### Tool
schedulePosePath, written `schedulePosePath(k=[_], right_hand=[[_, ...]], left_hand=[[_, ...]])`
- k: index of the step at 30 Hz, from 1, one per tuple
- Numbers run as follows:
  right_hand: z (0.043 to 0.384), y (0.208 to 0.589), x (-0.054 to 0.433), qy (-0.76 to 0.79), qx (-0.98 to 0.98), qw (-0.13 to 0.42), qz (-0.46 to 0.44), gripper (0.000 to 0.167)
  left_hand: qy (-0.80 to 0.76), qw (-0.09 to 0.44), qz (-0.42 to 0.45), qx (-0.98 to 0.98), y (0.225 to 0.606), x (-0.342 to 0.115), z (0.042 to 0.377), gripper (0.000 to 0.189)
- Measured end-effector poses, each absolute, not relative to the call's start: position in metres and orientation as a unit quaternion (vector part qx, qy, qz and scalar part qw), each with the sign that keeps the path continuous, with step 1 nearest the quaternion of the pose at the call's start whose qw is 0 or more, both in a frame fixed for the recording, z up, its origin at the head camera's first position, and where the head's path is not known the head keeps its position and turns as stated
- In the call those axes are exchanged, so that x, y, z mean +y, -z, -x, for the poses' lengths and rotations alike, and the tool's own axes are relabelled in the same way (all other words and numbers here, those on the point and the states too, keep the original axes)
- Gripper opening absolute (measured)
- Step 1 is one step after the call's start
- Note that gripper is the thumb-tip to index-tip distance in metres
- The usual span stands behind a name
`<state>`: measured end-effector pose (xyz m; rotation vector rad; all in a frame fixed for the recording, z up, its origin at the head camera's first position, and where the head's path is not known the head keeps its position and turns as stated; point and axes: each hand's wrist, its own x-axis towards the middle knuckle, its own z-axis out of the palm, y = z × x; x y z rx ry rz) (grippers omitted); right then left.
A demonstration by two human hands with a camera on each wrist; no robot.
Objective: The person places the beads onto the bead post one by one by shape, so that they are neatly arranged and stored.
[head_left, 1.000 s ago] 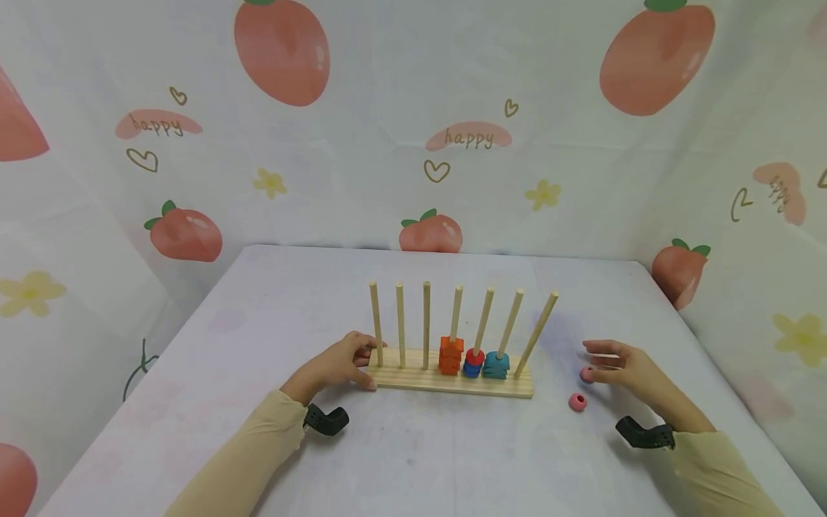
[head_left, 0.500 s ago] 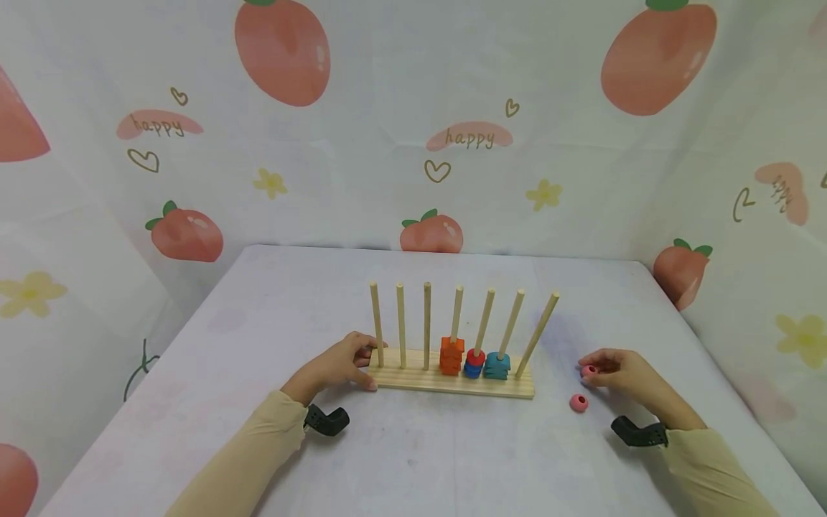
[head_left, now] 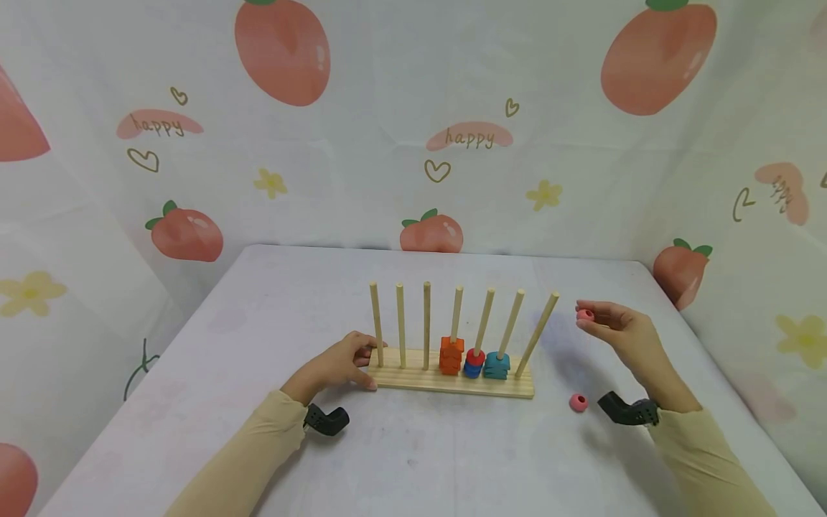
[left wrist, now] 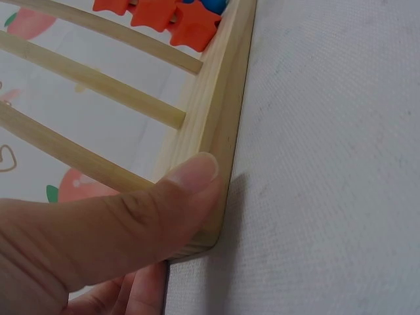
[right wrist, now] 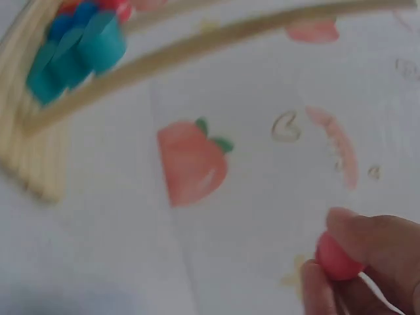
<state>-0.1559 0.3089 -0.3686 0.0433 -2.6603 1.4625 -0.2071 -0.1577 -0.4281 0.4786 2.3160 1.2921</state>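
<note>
A wooden peg board (head_left: 446, 388) with several upright pegs stands mid-table. My left hand (head_left: 339, 362) grips its left end, the thumb (left wrist: 193, 174) pressed on the front edge in the left wrist view. Between thumb and fingertips, my right hand (head_left: 629, 337) pinches a pink bead (head_left: 584, 315), held in the air right of the rightmost peg (head_left: 538, 334). The bead (right wrist: 338, 257) shows between the fingers in the right wrist view. A second pink bead (head_left: 578, 403) lies on the table below that hand, its hole visible.
Orange star-shaped pieces (head_left: 451, 356) are stacked on one peg. Beside them sit red and blue pieces (head_left: 474, 363), then teal pieces (head_left: 497, 365). The three left pegs and the rightmost one carry nothing. A patterned cloth (head_left: 349, 165) hangs behind the white table (head_left: 413, 459).
The right hand closed on the farther pink bead and lifted it off the table, up and away from the other bead. The left hand and the board stayed put.
</note>
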Motion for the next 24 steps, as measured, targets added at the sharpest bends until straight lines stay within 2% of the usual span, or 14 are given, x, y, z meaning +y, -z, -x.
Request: schedulePosePath(k=[10, 15, 24], right_hand=[[0.144, 0.336, 0.264, -0.672, -0.708, 0.186, -0.112, 0.035], [0.138, 0.324, 0.246, -0.715, -0.648, 0.203, -0.168, 0.035], [0.136, 0.320, 0.229, -0.721, -0.625, 0.213, -0.208, 0.035]], left_hand=[[-0.474, 0.224, -0.179, 0.832, 0.431, -0.159, 0.208, 0.073], [-0.476, 0.223, -0.184, 0.831, 0.431, -0.159, 0.209, 0.072], [-0.474, 0.221, -0.180, 0.833, 0.428, -0.159, 0.207, 0.072]])
